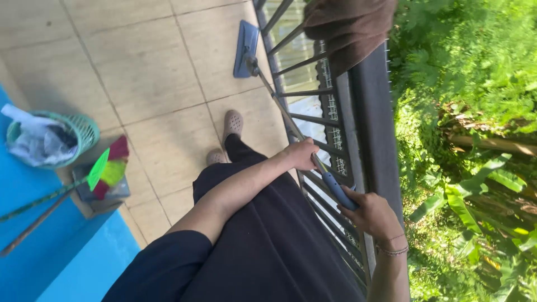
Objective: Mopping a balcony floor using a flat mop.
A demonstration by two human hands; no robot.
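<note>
I hold a flat mop with both hands. My left hand (302, 154) grips the metal shaft (279, 103) partway down, its arm reaching across my dark clothes. Higher up the handle, my right hand (373, 215), a thin bracelet on its wrist, closes around the blue grip (337, 190). The blue rectangular mop head (246, 47) lies on the beige tiled floor (151, 72) close to the dark metal railing (335, 120). My feet in beige clogs (231, 124) stand just behind the mop.
A brown cloth (349, 28) hangs over the railing top. By the blue wall (67, 263) stand a green basket (84, 127) with crumpled cloths, a grey dustpan (114, 193) and a colourful broom (109, 168). Dense green plants (470, 112) grow beyond the railing.
</note>
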